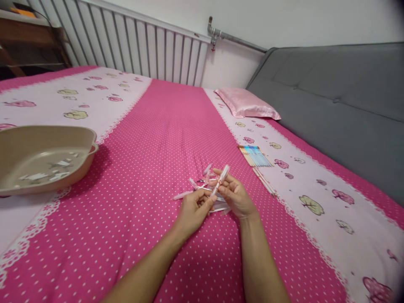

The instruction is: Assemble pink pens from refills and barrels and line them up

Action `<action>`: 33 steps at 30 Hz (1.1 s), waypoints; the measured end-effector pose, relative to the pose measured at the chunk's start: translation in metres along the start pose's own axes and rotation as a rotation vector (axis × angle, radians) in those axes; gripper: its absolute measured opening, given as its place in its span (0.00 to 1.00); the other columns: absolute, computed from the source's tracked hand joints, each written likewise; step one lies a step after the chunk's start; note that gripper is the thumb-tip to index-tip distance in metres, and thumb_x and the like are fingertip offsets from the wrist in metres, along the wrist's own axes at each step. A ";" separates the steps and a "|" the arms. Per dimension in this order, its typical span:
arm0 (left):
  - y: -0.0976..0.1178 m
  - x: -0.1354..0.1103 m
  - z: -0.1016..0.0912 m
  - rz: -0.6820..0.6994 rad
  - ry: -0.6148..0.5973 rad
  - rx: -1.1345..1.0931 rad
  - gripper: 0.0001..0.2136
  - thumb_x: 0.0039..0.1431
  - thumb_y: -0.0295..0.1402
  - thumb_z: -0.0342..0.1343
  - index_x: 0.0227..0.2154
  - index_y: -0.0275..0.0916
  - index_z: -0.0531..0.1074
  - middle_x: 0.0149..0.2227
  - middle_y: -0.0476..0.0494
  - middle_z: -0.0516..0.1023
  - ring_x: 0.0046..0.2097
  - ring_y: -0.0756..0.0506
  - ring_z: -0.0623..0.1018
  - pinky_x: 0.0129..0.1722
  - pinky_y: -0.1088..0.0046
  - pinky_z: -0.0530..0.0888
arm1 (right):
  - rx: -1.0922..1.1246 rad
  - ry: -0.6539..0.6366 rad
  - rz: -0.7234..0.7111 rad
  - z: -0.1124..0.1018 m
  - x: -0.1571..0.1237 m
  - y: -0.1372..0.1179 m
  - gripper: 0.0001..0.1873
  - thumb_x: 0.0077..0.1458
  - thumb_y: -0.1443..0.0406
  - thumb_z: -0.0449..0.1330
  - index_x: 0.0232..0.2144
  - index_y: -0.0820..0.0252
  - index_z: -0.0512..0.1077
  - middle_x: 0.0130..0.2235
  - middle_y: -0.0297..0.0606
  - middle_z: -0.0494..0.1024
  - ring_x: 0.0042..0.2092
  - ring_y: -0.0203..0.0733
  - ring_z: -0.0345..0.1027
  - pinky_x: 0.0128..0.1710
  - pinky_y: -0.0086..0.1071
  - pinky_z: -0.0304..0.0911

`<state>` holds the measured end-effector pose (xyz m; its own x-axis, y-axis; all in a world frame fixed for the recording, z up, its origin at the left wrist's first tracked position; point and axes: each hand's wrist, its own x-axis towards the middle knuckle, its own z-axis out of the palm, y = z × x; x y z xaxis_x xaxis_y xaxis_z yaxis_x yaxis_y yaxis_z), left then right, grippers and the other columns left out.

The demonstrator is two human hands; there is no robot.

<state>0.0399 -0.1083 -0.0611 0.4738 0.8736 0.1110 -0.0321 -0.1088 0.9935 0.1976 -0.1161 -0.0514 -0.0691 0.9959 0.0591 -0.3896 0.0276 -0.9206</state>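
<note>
One pen (220, 180) btwn L grip (193, 210) & R grip (237, 198)

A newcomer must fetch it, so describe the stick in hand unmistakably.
On the bedspread's dotted pink band, find the pile of slim pieces. Above it, the left hand and right hand hold the stick: pale, red-marked, slanting upward. It stands out raised; its neighbours lie loose.

Left hand (193, 211) curls, thumb and fingertips pinched; right hand (238, 198) sits just beside it, fingers bent; left arm (150, 261) slants inward; right arm (258, 256) runs straighter.
</note>
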 end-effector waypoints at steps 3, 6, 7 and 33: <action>-0.001 0.000 0.000 0.005 -0.001 0.010 0.16 0.58 0.43 0.53 0.29 0.33 0.72 0.23 0.47 0.70 0.24 0.49 0.68 0.25 0.74 0.62 | 0.003 0.001 0.008 0.000 0.001 0.000 0.25 0.43 0.65 0.69 0.47 0.53 0.73 0.35 0.33 0.79 0.32 0.33 0.71 0.33 0.26 0.66; -0.002 0.000 0.000 0.011 -0.003 0.017 0.16 0.58 0.44 0.53 0.29 0.33 0.71 0.23 0.47 0.70 0.25 0.49 0.69 0.25 0.74 0.62 | 0.001 0.015 -0.001 0.001 0.002 0.000 0.25 0.42 0.65 0.70 0.45 0.53 0.73 0.33 0.32 0.78 0.32 0.33 0.70 0.33 0.25 0.65; -0.002 0.000 0.000 0.012 -0.005 0.018 0.16 0.58 0.44 0.53 0.29 0.33 0.71 0.23 0.47 0.70 0.25 0.50 0.69 0.25 0.74 0.62 | -0.003 0.020 -0.003 0.001 0.002 0.000 0.25 0.41 0.65 0.71 0.45 0.54 0.74 0.33 0.32 0.77 0.32 0.33 0.70 0.33 0.25 0.64; 0.001 0.000 0.001 0.005 0.016 0.003 0.16 0.58 0.44 0.53 0.29 0.33 0.71 0.22 0.47 0.70 0.24 0.49 0.68 0.25 0.73 0.63 | -0.018 -0.034 -0.001 0.001 0.002 0.002 0.25 0.46 0.63 0.68 0.49 0.53 0.71 0.35 0.34 0.78 0.35 0.34 0.72 0.37 0.27 0.66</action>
<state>0.0404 -0.1085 -0.0602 0.4595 0.8805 0.1163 -0.0322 -0.1143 0.9929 0.1953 -0.1146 -0.0530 -0.0998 0.9923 0.0729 -0.3726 0.0306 -0.9275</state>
